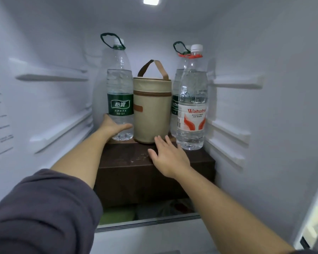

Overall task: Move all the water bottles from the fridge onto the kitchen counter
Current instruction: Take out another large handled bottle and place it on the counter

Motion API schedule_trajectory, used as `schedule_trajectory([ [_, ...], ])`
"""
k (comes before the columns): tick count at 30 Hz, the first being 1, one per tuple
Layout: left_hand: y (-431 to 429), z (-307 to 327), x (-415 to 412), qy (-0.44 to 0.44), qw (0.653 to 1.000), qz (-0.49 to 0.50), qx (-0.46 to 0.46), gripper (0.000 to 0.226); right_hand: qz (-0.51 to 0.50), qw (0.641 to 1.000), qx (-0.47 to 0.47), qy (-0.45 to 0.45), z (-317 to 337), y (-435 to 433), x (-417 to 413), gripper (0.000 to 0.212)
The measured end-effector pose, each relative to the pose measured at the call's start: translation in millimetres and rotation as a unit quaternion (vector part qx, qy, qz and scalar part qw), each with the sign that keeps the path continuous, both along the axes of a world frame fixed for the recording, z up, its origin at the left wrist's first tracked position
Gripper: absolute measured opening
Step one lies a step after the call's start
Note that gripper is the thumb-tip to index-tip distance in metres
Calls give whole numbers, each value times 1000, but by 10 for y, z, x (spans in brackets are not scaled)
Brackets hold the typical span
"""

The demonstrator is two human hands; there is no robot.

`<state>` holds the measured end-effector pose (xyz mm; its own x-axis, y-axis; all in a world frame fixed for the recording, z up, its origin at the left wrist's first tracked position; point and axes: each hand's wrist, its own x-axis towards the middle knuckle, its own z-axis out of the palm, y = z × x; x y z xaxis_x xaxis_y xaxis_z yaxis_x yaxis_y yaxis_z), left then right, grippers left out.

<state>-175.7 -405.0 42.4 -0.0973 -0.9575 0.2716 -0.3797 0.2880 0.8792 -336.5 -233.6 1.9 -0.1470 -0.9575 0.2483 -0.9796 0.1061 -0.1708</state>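
**Fridge stock: three bottles, two hands reaching in**

I am watching from the head view and logging these items inside the fridge (264,125):

- Box (136,180): brown, sitting low and carrying everything below.
- Green bottle (120,99): standing upright at the box's left rear, just beside the bag.
- Bag (151,110): tan, zipped, standing in the middle with its handle up.
- Wahaha bottle (192,107): standing upright at the right, nearer the front.
- Rear bottle (174,107): green-labelled, standing partly hidden behind the Wahaha bottle.
- Left hand (112,127): gripping the green bottle's base, with the thumb lying across the front and the fingers hidden behind.
- Right hand (170,158): hovering over the box with fingers spread, holding nothing, near the bag and the Wahaha bottle.
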Motion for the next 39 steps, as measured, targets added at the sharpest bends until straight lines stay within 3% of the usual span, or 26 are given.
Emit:
schedule_trajectory([
  [6, -363, -192, 149, 13, 999, -33, -4, 115, -3, 1000, -7, -1, -10, 13, 6, 63],
  [11, 455, -120, 285, 28, 999, -34, -26, 81, -2, 1000, -6, -4, 24, 44, 26, 63],
  [16, 779, -286, 409, 5, 998, -43, -38, 107, -2, 1000, 2, -4, 48, 90, 48, 63],
  [22, 1262, -387, 328, 28, 998, -8, -52, 78, -7, 1000, 6, -8, 54, 116, 82, 62],
  [28, 1331, -422, 304, 9, 998, 20, -50, 75, -5, 1000, -1, -23, 83, 159, 111, 62],
  [30, 1330, -427, 300, 0, 998, 26, -58, 75, 5, 997, -15, -76, 111, 191, 111, 60],
  [32, 1343, -418, 294, -8, 997, 32, -63, 76, 17, 978, -67, -195, 208, 229, 121, 57],
  [35, 1345, -412, 280, -17, 997, 31, -63, 74, 31, 919, -179, -349, 559, 310, 204, 53],
  [39, 1337, -428, 279, -21, 998, 29, -59, 79, 95, 859, -216, -454, 1249, 286, 405, 72],
])
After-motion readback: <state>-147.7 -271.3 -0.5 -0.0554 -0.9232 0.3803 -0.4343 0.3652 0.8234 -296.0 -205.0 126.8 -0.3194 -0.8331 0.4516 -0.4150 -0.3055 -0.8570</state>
